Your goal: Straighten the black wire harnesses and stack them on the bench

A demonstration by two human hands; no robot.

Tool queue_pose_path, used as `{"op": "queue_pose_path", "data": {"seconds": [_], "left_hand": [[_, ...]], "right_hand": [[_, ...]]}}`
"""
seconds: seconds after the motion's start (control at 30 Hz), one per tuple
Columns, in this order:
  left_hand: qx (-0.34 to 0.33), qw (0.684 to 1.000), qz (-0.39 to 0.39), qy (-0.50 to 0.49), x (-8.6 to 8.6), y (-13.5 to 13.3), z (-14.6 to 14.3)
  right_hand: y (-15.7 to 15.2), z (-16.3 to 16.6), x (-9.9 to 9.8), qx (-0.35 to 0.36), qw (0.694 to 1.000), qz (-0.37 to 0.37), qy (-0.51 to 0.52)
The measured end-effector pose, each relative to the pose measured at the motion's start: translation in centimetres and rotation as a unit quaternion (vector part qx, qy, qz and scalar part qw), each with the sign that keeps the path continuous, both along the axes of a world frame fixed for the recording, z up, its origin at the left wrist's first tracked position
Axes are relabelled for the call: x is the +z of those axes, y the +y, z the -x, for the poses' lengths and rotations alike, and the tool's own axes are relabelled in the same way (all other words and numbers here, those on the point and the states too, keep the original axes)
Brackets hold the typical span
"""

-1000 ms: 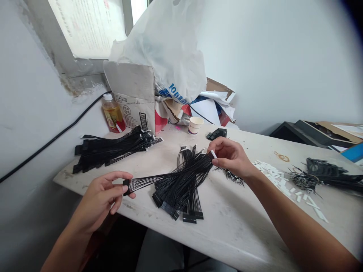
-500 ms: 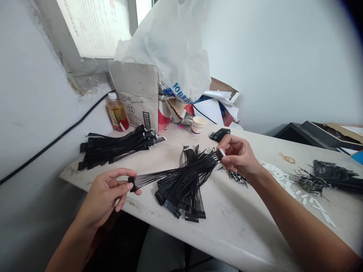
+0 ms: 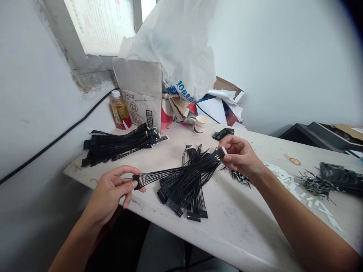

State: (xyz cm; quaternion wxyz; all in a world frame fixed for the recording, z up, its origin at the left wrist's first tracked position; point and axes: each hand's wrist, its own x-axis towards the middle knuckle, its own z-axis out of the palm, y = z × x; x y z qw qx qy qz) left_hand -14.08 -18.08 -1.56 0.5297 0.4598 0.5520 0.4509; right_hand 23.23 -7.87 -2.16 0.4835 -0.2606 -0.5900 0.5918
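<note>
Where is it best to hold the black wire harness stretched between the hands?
Pinch the wire harness at its rigid end connectors, from the outer ends: the black connector in the left hand, the white-tipped connector in the right hand. The wires between are loose and fan apart, so they likely give no firm grip.

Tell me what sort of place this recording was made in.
Likely a makeshift wire-harness assembly bench in a plain room. The left hand and right hand stretch one black cable harness over a pile of harnesses on a worn table; white strips lie scattered.
</note>
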Motion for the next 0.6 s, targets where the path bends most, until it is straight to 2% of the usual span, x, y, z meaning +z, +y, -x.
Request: {"op": "queue_pose_path", "data": {"seconds": [0.23, 0.47, 0.6], "left_hand": [[0.021, 0.999, -0.041, -0.004, -0.03, 0.11, -0.43], [0.015, 0.998, -0.043, 0.043, -0.32, 0.21, -0.23], [0.037, 0.995, -0.044, 0.084, -0.09, 0.24, -0.39]], "right_hand": [[0.43, -0.31, -0.58, -0.010, 0.999, -0.008, -0.050], [0.10, -0.19, -0.58, 0.007, 0.997, -0.041, -0.066], [0.14, -0.22, -0.58, 0.014, 0.997, -0.041, -0.065]]}}
